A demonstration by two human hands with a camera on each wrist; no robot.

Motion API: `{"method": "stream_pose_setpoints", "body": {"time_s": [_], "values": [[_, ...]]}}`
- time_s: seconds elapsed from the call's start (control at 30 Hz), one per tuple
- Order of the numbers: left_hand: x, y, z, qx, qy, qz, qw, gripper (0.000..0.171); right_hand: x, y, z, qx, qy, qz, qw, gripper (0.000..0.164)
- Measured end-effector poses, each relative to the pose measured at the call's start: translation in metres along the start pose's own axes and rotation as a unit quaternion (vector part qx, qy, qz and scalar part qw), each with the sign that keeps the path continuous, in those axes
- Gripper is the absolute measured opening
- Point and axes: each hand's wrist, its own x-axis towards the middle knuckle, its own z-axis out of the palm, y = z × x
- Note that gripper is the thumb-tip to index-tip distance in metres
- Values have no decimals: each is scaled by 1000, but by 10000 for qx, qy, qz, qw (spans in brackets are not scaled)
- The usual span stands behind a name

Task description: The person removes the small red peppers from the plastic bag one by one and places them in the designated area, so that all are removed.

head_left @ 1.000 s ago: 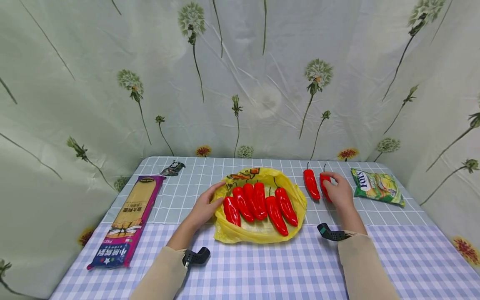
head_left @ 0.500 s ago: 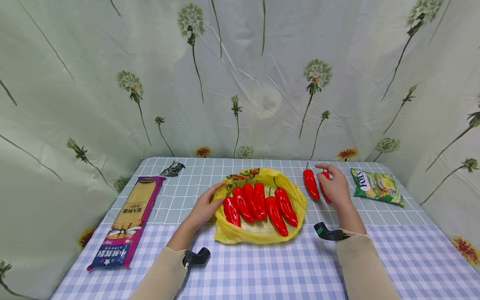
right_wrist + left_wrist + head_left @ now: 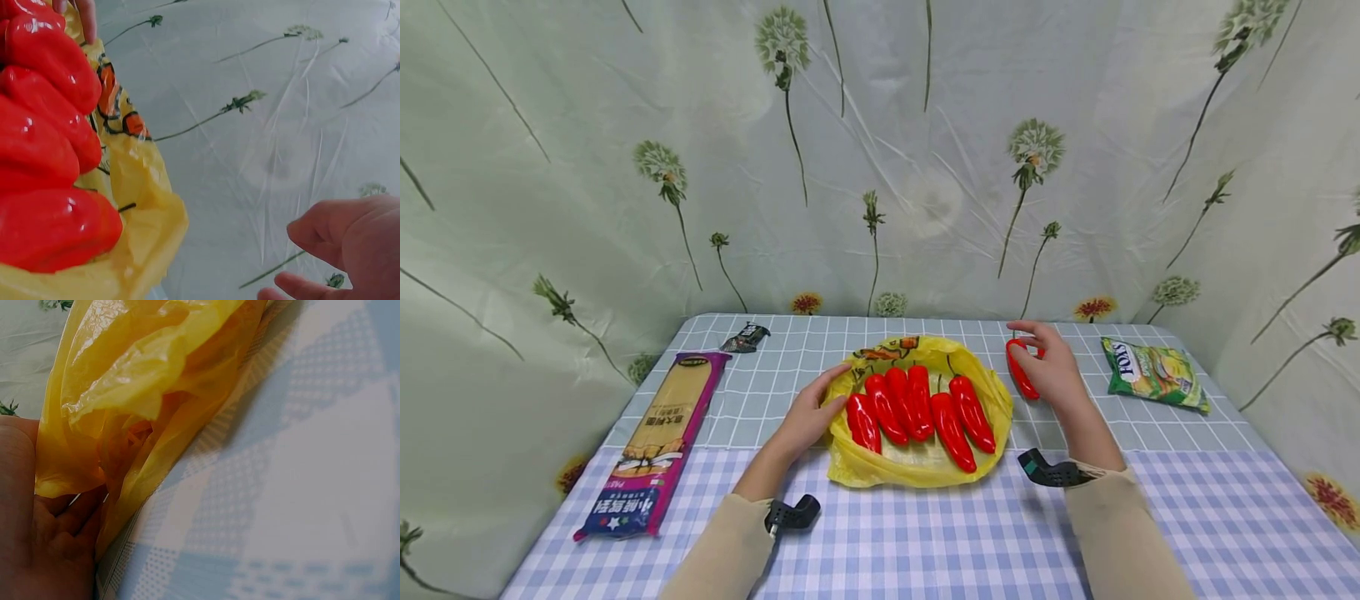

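A yellow plastic bag (image 3: pixel 906 475) lies spread open in the middle of the table, with several glossy red peppers (image 3: pixel 951 429) inside. My left hand (image 3: pixel 808 408) holds the bag's left rim, thumb on the inner side and fingers outside. In the left wrist view, folds of the bag hide part of those fingers. To the right of the bag a loose red pepper (image 3: pixel 1024 379) lies under my right hand (image 3: pixel 1048 362). A second loose pepper is almost wholly hidden behind that hand. The right wrist view shows the right thumb (image 3: pixel 319 231) and fingers apart, nothing between them.
A long pasta packet (image 3: pixel 658 442) lies at the left, and a small black wrapper (image 3: pixel 746 337) behind it. The green snack bag (image 3: pixel 1156 373) is at the far right. A floral curtain (image 3: pixel 880 167) stands behind the table.
My right hand has left the right-hand loose pepper and moved left above the other one, fingers spreading. My left hand and the bag have stayed put.
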Motion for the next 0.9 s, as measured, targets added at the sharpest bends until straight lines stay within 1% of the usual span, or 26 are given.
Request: {"method": "stream_pose_setpoints", "body": {"time_s": [0.1,0.2,0.33,0.43,0.6,0.83,0.9], "values": [[1,-1,0,5,14,-37,10000,54,-2,-3,2,-78,-195,-289,9994,45],[0,-1,-1,6,3,-59,10000,54,-4,-5,4,-121,-426,-460,9980,45],[0,-1,-1,-3,-22,-6,10000,55,-7,-9,10,-191,-763,-510,9956,48],[0,-2,-1,-5,-26,28,10000,55,-8,-10,14,-249,-1078,-559,9923,49],[0,-1,-1,3,-38,55,10000,53,-9,-9,18,-191,-1531,-680,9857,51],[0,-1,-1,-15,-64,70,10000,54,-9,-7,22,-176,-1881,-800,9787,51],[1,-1,-1,3,-64,52,10000,54,-9,-7,23,-187,-1957,-777,9774,51]]}}
